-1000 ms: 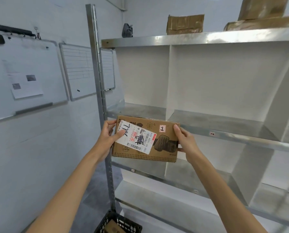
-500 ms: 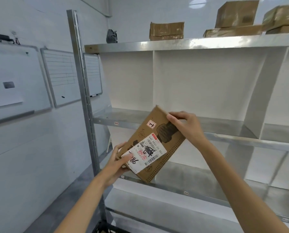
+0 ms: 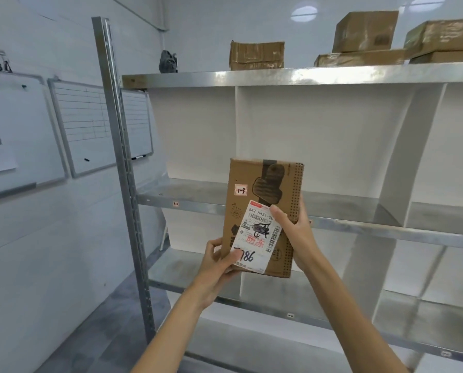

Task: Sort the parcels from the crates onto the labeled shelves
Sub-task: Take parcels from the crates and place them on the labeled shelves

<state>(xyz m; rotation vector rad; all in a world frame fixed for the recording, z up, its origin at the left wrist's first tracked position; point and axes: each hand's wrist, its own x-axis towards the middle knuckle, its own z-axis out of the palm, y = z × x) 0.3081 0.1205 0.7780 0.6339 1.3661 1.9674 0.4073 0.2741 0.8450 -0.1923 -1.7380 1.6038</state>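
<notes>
A flat brown cardboard parcel (image 3: pixel 262 189) with a white shipping label and a small red-edged tag stands upright in front of the metal shelf unit (image 3: pixel 292 76). My left hand (image 3: pixel 219 261) grips its lower left corner, thumb on the label. My right hand (image 3: pixel 294 232) holds its right edge, thumb across the label. The parcel is in the air, level with the middle shelf board (image 3: pixel 187 196), in front of the white divider between the two left compartments. Small tags (image 3: pixel 176 203) mark the shelf edges.
Several taped cardboard boxes (image 3: pixel 257 55) and a dark object (image 3: pixel 168 61) sit on the top shelf. White dividers (image 3: pixel 402 157) split the shelves into compartments. Whiteboards (image 3: pixel 82 125) hang on the left wall. A steel upright (image 3: pixel 117 146) stands at the shelf's left end.
The parcel has turned from tilted to upright and risen to the right, in front of the middle shelf. Both hands shifted their hold. The crate on the floor has left the view.
</notes>
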